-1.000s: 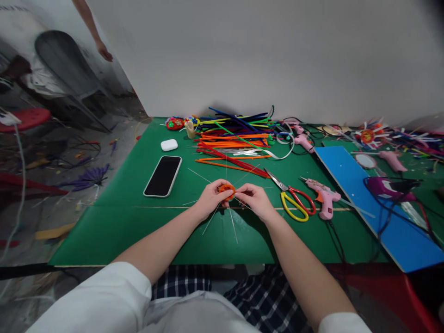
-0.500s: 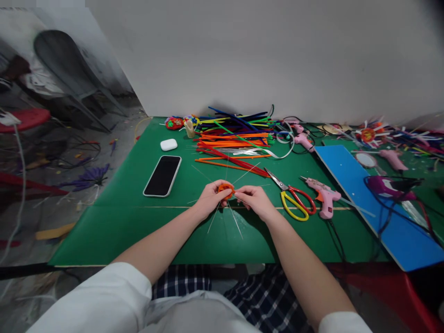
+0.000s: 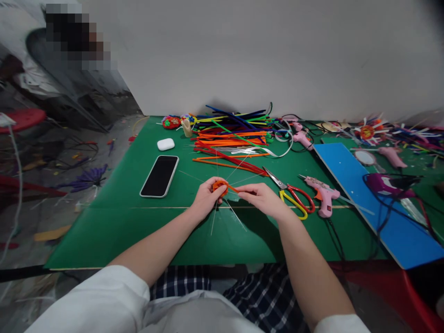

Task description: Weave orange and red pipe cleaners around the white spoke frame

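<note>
Our left hand's (image 3: 209,194) fingers pinched the orange coil (image 3: 220,187); our right hand's (image 3: 258,196) fingers pinched its orange strand (image 3: 233,188).

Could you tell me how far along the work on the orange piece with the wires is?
The orange centre already looks partly formed where the wires meet. In hand, the left hand grips that centre while the right hand holds an orange strand running from it. Probably left is covering more of the wires, whose outer lengths are bare.
</note>
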### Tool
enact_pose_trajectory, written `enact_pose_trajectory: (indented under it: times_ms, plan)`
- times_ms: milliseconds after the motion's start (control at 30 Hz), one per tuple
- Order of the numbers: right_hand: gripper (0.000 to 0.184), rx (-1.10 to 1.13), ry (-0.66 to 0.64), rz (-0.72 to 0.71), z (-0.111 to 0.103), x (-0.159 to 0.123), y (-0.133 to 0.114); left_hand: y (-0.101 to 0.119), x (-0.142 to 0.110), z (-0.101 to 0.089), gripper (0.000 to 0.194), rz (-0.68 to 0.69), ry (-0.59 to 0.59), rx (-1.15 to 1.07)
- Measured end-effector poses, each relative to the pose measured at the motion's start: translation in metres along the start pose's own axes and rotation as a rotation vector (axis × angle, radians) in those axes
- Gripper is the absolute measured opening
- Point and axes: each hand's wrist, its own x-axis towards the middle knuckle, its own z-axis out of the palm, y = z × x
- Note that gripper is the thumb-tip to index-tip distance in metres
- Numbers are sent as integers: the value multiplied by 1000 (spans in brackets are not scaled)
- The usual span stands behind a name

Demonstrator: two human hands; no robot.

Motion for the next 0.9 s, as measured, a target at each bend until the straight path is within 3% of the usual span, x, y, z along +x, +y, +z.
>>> enact_pose_trajectory:
  times_ms: [167,300,467,567,900]
  plan:
    - [35,-31,-71,118,-17,-12,-10,4,-5,2,22,22,-34,60]
    - [28,-149,-3,21,-20,-22,-20,7,-9,4,21,95,-11,123]
    - [27,-665,154,-161,-4,-24,-21,5,-12,4,20,168,8,214]
    - [27,-918,246,-176,12,-18,-18,4,-11,4,20,178,12,246]
    - [19,-1109,389,-194,36,-12,-17,2,-10,6,20,218,46,351]
